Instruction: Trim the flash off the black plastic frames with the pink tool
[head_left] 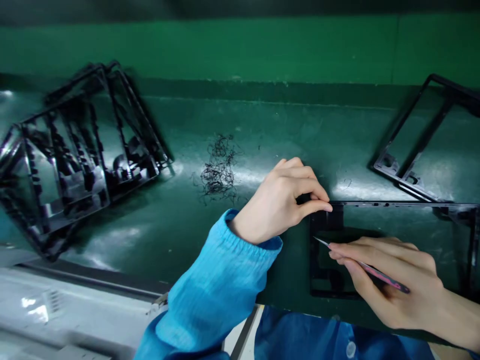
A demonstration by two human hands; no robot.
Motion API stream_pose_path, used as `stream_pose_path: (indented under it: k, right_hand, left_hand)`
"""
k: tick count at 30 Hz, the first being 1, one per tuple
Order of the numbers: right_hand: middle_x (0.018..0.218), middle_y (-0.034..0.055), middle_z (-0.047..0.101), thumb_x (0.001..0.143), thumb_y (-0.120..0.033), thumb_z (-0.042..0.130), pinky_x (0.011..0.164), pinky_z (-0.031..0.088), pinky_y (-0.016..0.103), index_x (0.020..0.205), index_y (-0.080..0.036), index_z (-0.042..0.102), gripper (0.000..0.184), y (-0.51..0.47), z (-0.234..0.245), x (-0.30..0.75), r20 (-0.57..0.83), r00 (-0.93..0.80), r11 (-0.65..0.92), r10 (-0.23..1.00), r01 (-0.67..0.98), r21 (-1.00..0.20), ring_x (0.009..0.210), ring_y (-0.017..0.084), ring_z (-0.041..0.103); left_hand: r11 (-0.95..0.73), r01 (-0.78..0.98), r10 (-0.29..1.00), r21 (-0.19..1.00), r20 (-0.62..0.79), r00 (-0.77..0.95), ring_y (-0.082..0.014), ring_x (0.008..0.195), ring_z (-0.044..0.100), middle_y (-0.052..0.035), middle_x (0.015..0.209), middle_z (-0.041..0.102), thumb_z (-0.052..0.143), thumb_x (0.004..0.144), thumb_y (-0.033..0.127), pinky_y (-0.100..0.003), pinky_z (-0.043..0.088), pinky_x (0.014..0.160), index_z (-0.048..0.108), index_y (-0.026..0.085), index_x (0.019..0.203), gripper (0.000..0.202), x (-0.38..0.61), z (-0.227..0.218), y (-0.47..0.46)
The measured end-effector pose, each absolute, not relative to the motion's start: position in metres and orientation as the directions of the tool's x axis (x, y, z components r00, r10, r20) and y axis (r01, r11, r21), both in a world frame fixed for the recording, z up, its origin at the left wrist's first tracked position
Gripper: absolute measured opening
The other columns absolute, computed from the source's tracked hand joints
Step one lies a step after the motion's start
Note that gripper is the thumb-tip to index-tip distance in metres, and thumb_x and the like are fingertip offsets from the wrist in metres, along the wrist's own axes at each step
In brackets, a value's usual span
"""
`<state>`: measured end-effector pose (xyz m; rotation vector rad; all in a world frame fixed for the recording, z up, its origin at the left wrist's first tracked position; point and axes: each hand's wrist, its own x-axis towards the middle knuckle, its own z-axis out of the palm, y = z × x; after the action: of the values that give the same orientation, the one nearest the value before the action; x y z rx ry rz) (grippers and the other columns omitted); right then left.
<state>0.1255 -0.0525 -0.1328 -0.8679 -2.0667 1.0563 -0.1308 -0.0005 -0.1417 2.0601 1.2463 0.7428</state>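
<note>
My left hand (288,195) has its thumb and forefinger pinched on the upper left corner of a black plastic frame (386,204), which lies on the green bench. My right hand (397,280) grips a slim craft knife (382,277) with a pink and black handle, held like a pen. Its pointed silver tip is close to the frame's left side; whether it touches cannot be made out. Part of the frame's lower edge is hidden behind my right hand.
A loose heap of thin black shavings (219,170) lies left of my left hand. Several black frames (108,135) are stacked askew at the left. Another black frame (407,132) rests at the right, behind the held one. A green wall panel (240,50) runs along the back.
</note>
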Motion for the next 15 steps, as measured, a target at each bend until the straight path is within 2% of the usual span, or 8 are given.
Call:
stream_pose_path:
  k: [3,9,15]
  right_hand:
    - [0.105,0.0038,0.089,0.1,-0.001,0.067,0.075,0.073,0.024,0.13,-0.022,0.077,0.038,-0.0497,-0.1325,0.1238,0.221,-0.575,0.427,0.788,0.253,-0.868,0.083,0.017,0.087]
    - [0.108,0.004,0.09,0.102,-0.001,0.066,0.088,0.07,0.017,0.128,-0.018,0.078,0.033,-0.046,-0.1348,0.1206,0.211,-0.572,0.416,0.793,0.255,-0.873,0.089,0.013,0.087]
    - [0.104,0.0023,0.089,0.104,-0.001,0.066,0.087,0.069,0.015,0.129,-0.018,0.077,0.032,-0.0464,-0.1351,0.1202,0.216,-0.558,0.41,0.801,0.248,-0.878,0.087,0.011,0.086]
  left_hand:
    - [-0.372,0.542,0.895,0.754,0.135,0.426,-0.0222,0.092,0.07,-0.0008,0.094,0.082,0.084,0.1,0.029,-0.04,0.051,0.089,0.084,0.024,0.095,0.008,-0.1341,-0.1407,0.0002]
    - [-0.38,0.548,0.891,0.745,0.137,0.433,-0.022,0.091,0.07,-0.0014,0.095,0.082,0.077,0.106,0.033,-0.041,0.051,0.089,0.085,0.025,0.095,0.015,-0.1358,-0.1398,0.0005]
    - [-0.344,0.524,0.899,0.779,0.112,0.424,-0.0215,0.097,0.073,-0.0031,0.103,0.084,0.071,0.109,0.023,-0.039,0.056,0.093,0.084,0.022,0.103,0.014,-0.1383,-0.137,0.001]
